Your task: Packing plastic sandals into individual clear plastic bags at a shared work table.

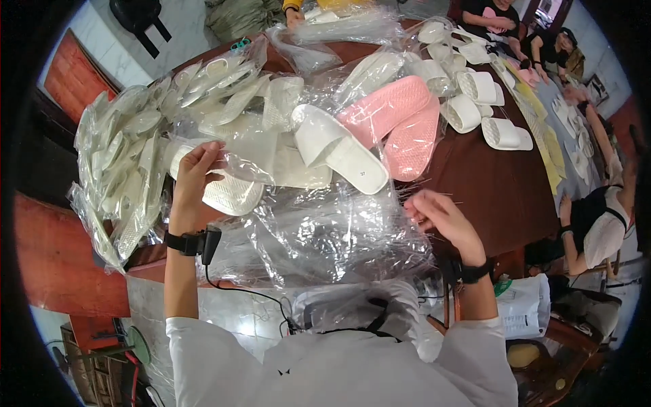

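Note:
My left hand (198, 166) is closed, thumb and fingers pinching the edge of a clear plastic bag (247, 166). Just below those fingers lies a white slipper (234, 195) with a textured sole. My right hand (442, 216) has its fingers curled together beside the right edge of a stack of clear plastic bags (305, 234); it is slightly blurred, and what it pinches, if anything, cannot be made out. Between and beyond my hands, a white slipper (339, 150) leans against a pair of pink slippers (410, 139) lying on plastic.
Bagged white slippers (129, 163) are heaped along the table's left side. Loose white slippers (505, 133) stand at the right on the brown table (488, 197). Across the table shows another person's hand (293, 17); several people sit at the right by a grey-covered table (566, 132).

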A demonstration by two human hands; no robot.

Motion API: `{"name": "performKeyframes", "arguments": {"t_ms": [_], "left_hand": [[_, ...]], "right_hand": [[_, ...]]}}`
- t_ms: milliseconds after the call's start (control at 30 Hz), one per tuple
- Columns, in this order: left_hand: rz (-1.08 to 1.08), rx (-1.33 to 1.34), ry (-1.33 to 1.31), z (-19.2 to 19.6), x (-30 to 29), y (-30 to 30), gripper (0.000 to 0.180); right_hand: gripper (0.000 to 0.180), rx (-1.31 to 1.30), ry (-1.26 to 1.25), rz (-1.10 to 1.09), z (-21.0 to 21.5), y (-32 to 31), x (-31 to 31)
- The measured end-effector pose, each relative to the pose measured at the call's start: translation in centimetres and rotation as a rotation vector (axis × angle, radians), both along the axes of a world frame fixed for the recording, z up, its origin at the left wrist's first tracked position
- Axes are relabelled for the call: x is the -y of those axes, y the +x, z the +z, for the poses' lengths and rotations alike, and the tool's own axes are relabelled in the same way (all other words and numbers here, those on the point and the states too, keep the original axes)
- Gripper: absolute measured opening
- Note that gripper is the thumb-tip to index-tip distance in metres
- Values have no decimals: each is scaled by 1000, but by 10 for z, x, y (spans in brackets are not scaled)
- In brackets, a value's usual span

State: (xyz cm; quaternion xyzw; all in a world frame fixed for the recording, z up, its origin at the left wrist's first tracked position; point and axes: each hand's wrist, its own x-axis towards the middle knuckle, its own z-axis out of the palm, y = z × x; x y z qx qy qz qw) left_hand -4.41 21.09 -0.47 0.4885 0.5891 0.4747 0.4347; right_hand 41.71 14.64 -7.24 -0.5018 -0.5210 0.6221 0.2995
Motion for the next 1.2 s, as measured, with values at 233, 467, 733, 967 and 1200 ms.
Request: {"name": "performKeyframes", "arguments": {"t_ms": [233, 467, 733, 967, 1200], "left_hand": [[7, 54, -44, -17, -1, -17, 25], [56, 76, -44, -27, 0, -37, 24], [-64, 188, -145, -27, 14, -35, 29], [24, 88, -75, -34, 10, -40, 28], [-6, 97, -90, -38, 14, -19, 33]], "right_hand": [[25, 26, -18, 9, -1, 3, 33], [19, -38, -2, -104, -13, 0, 38], [18, -38, 102, -191, -17, 0, 36], [15, 128, 200, -211, -17, -1, 29], [14, 180, 188, -319, -23, 9, 23]]}}
